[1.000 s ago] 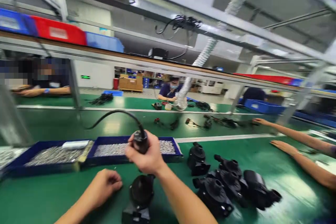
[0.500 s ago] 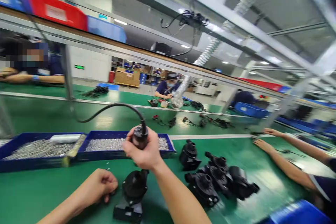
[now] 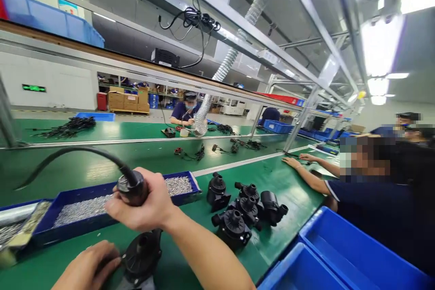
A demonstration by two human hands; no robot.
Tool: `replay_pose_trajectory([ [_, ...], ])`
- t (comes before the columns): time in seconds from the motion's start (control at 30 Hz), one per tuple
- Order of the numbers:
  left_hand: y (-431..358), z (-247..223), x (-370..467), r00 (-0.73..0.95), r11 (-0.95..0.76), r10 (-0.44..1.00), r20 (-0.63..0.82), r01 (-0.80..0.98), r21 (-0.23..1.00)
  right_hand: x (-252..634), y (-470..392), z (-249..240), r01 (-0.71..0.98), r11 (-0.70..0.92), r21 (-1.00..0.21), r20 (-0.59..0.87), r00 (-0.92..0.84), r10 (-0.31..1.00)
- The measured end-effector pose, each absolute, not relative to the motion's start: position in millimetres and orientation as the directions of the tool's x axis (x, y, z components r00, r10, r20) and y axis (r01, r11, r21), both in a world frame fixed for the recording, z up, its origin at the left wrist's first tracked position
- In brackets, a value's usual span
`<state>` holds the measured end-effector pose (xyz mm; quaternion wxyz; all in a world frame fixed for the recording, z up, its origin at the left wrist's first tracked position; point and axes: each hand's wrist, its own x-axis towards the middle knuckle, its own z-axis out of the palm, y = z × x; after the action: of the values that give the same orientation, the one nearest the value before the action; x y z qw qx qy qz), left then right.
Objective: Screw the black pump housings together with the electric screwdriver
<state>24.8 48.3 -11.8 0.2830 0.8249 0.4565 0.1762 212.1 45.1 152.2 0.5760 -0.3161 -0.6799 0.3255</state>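
My right hand (image 3: 149, 204) is wrapped round the black handle of a corded electric screwdriver (image 3: 132, 186), held upright above a black pump (image 3: 142, 256). The hand hides the tool's lower end. That pump stands on the green bench at the bottom of the view, its round port facing up. Close against its left side is my left hand (image 3: 91, 265), with curled fingers pressed together. Whether those fingertips touch the pump or pinch something small, I cannot tell. Behind both hands lies a blue tray (image 3: 183, 189) of small silvery screws.
Several more black pumps (image 3: 234, 226) stand in a group to the right. Blue bins (image 3: 326, 235) sit at the bench's right edge, beside a co-worker (image 3: 377, 204) whose hands rest on the bench. A metal-framed shelf (image 3: 136, 70) crosses overhead.
My view has swung to the right, so the bins and the co-worker's body now show. The screwdriver stays over the pump in my right hand. My left hand sits closer to the pump.
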Motion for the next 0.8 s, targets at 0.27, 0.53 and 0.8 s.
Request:
replay_pose_trajectory([
  [0.27,3.3,30.5,49.7,0.509,-0.394,0.857,0.072,0.559,0.730,229.1,30.2,166.2,-0.039,0.663,-0.748,0.660,-0.152,0.736],
  [0.53,18.5,21.9,33.6,0.521,-0.454,0.850,0.075,0.653,0.606,229.6,29.7,161.2,-0.007,0.674,-0.739,0.666,-0.159,0.729],
  [0.8,18.6,16.3,64.3,0.550,-0.504,0.835,-0.016,0.776,0.379,224.0,29.7,166.2,-0.021,0.665,-0.747,0.658,-0.166,0.734],
])
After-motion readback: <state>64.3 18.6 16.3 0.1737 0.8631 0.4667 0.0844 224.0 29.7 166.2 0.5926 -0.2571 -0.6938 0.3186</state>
